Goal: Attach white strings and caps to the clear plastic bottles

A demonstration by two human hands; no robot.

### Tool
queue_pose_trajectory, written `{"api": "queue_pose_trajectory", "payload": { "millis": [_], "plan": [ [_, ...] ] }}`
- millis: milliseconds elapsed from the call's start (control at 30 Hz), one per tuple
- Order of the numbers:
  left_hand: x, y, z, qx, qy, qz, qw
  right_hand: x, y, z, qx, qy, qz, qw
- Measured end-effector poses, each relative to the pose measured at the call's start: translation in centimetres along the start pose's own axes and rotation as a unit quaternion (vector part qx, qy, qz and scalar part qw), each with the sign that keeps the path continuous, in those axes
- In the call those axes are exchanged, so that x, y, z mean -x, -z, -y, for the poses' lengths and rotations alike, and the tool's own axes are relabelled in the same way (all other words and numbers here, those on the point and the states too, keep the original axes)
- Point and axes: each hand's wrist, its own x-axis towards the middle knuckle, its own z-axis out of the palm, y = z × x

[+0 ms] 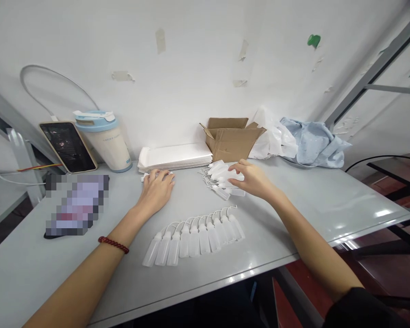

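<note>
My left hand (156, 189) lies palm down on the table with its fingers spread. Beneath its fingertips something small and whitish shows, mostly hidden. My right hand (252, 178) hovers at a loose pile of small translucent plastic bottles (221, 177) with white cords; its thumb and forefinger are apart, with nothing plainly gripped between them. Closer to me, several similar bottles (194, 239) lie side by side in a slightly curved row, their white looped cords pointing toward the wall.
Behind the hands are a stack of white flat packs (176, 156), an open cardboard box (230, 141), a white plastic bag (273, 139) and a blue cloth (316, 143). At left stand a cup (107, 143) and a phone (68, 146) on a cable, near a pixelated item (78, 205).
</note>
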Motion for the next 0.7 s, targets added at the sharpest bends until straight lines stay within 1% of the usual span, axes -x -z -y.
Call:
{"api": "queue_pose_trajectory", "payload": {
  "millis": [67, 100, 133, 200, 267, 367, 433, 500, 700],
  "plan": [
    [0.0, -0.1, 0.0, -0.001, 0.000, 0.000, 1.000, 0.3, 0.5, 0.5, -0.032, 0.005, 0.001, 0.999],
    [0.0, -0.1, 0.1, -0.001, 0.000, -0.001, 1.000, 0.5, 0.8, 0.8, -0.058, 0.004, 0.015, 0.998],
    [0.0, -0.2, 0.1, -0.001, 0.001, -0.001, 1.000, 0.7, 1.2, 1.2, -0.091, 0.001, 0.043, 0.995],
    [0.0, -0.3, 0.1, 0.000, 0.002, -0.002, 1.000, 1.3, 2.1, 2.0, -0.145, -0.005, 0.132, 0.981],
    [0.0, -0.3, 0.1, 0.002, 0.001, -0.003, 1.000, 1.8, 2.8, 2.6, -0.158, 0.019, 0.230, 0.960],
    [0.0, -0.1, -0.1, 0.008, -0.005, -0.008, 1.000, 2.3, 3.1, 3.0, -0.157, 0.037, 0.376, 0.912],
    [0.0, 0.1, -0.2, 0.012, -0.011, -0.013, 1.000, 2.4, 2.9, 3.1, -0.151, 0.027, 0.439, 0.885],
    [0.0, 0.3, -0.3, 0.018, -0.017, -0.018, 1.000, 2.3, 2.5, 3.0, -0.139, 0.018, 0.468, 0.872],
    [0.0, 0.6, -0.4, 0.051, -0.033, -0.024, 0.998, 1.9, 1.1, 2.8, -0.106, -0.016, 0.505, 0.856]
  ]
}}
